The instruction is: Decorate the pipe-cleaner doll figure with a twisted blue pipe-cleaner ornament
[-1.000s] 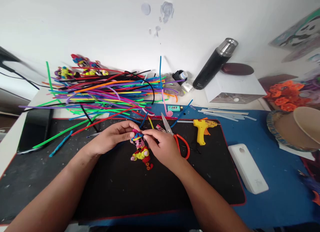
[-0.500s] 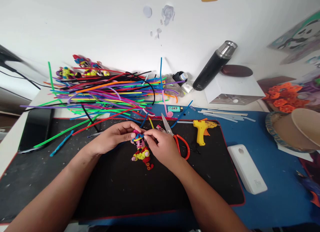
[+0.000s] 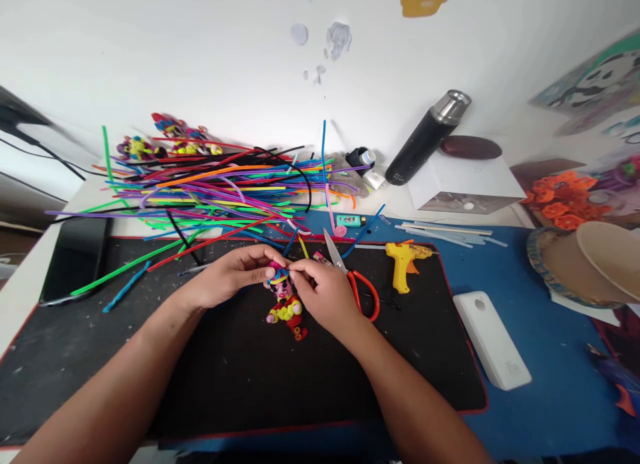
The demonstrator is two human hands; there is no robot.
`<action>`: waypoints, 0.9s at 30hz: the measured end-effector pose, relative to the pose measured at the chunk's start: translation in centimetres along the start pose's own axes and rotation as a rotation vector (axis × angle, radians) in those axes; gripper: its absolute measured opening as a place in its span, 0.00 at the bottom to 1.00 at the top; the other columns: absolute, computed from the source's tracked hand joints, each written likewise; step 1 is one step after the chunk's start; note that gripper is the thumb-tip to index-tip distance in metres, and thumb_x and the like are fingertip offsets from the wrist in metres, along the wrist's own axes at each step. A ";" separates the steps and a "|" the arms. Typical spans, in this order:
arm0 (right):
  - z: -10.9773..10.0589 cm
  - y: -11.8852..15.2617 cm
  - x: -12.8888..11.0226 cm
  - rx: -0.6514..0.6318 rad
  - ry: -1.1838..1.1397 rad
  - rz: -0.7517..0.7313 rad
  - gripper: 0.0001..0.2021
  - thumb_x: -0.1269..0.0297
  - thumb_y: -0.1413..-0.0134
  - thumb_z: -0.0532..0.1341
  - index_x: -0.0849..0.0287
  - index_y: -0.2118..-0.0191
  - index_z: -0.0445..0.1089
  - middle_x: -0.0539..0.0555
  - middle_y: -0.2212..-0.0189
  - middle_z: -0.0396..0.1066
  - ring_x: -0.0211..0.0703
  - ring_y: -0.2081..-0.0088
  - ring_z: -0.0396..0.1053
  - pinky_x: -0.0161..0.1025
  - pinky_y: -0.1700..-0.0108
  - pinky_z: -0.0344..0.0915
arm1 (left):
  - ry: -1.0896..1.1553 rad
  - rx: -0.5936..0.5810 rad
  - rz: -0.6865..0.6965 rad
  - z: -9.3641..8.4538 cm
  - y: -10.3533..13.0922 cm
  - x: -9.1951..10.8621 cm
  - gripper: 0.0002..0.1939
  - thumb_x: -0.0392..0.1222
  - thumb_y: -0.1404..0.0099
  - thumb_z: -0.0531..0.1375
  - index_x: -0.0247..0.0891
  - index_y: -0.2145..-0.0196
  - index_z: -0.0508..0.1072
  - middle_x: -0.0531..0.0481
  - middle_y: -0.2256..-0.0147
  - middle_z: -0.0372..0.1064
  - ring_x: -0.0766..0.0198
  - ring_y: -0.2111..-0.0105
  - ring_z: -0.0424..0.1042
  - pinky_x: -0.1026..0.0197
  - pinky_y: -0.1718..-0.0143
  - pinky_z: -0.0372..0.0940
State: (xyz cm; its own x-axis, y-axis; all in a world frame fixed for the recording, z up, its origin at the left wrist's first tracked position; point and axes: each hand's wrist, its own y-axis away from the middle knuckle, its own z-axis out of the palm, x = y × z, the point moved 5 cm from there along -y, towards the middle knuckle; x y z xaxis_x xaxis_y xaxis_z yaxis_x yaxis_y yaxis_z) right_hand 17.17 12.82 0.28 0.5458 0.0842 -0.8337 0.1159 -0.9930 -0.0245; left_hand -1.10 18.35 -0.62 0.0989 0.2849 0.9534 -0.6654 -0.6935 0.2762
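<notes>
Black mat (image 3: 340, 391): left hand (image 3: 264, 272) and right hand (image 3: 294, 272) over it, nearer far edge, both pinching the figure (image 3: 287, 311) at its hat (image 3: 279, 275). Hold basically unchanged from a second ago; hat work still ongoing.

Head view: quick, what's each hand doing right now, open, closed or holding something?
Left hand: closed, holding the small figure by its hat.
Right hand: closed, fingertips at the hat; exact pinch can't be told.
</notes>
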 end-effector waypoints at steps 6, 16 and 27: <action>-0.3 0.0 -0.3 0.006 0.027 0.018 0.12 0.65 0.33 0.60 0.50 0.54 0.83 0.49 0.66 0.84 0.42 0.69 0.76 0.37 0.64 0.65 | 0.022 0.004 0.005 0.3 -0.2 0.0 0.20 0.54 0.33 0.71 0.36 0.53 0.80 0.44 0.59 0.78 0.59 0.61 0.75 0.58 0.57 0.68; -0.1 0.0 -0.2 -0.012 0.049 0.030 0.12 0.65 0.34 0.60 0.50 0.55 0.83 0.49 0.68 0.82 0.42 0.70 0.75 0.36 0.66 0.64 | 0.020 -0.015 0.025 0.5 -0.3 0.1 0.19 0.54 0.33 0.70 0.36 0.53 0.79 0.47 0.61 0.76 0.60 0.62 0.72 0.59 0.58 0.67; -0.1 -0.5 -0.3 -0.016 0.028 0.081 0.10 0.64 0.36 0.61 0.52 0.59 0.81 0.48 0.72 0.78 0.42 0.73 0.70 0.36 0.70 0.59 | 0.054 -0.045 0.067 0.4 -0.5 -0.4 0.16 0.50 0.32 0.69 0.37 0.53 0.78 0.48 0.60 0.76 0.60 0.61 0.73 0.58 0.55 0.66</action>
State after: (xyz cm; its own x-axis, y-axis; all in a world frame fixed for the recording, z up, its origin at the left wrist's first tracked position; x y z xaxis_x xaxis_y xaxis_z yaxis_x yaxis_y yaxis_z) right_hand 17.07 13.34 0.59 0.5767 0.0066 -0.8170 0.0835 -0.9952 0.0509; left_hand -0.52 18.27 -1.13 0.0135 0.2750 0.9613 -0.7017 -0.6823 0.2050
